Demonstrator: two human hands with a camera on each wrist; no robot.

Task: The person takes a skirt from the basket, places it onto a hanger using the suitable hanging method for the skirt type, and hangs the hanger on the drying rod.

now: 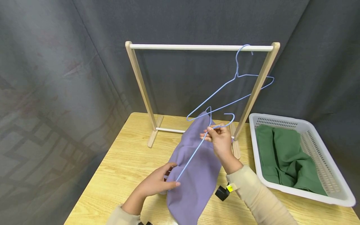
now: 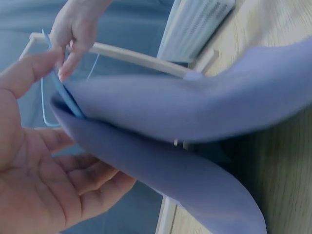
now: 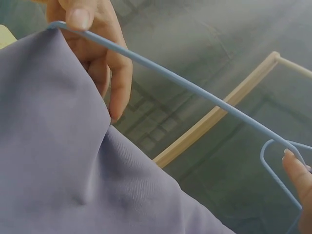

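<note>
My right hand (image 1: 222,142) pinches a light blue wire hanger (image 1: 194,153) at its neck, between thumb and fingers, with the hook pointing up and right. One arm of this hanger slants down to my left hand (image 1: 156,181). There the left thumb presses on the wire's end, at the edge of a purple cloth (image 1: 194,187); the other fingers lie along the cloth's other side. In the left wrist view the wire runs into a fold of the purple cloth (image 2: 161,112). The cloth slopes across the table, and part of the hanger is hidden by it.
A wooden rack with a white top rail (image 1: 182,47) stands at the back. A second blue hanger (image 1: 216,91) hangs bare at its right end, just above my right hand. At the right, a white plastic basket (image 1: 317,131) holds folded green cloth (image 1: 287,156).
</note>
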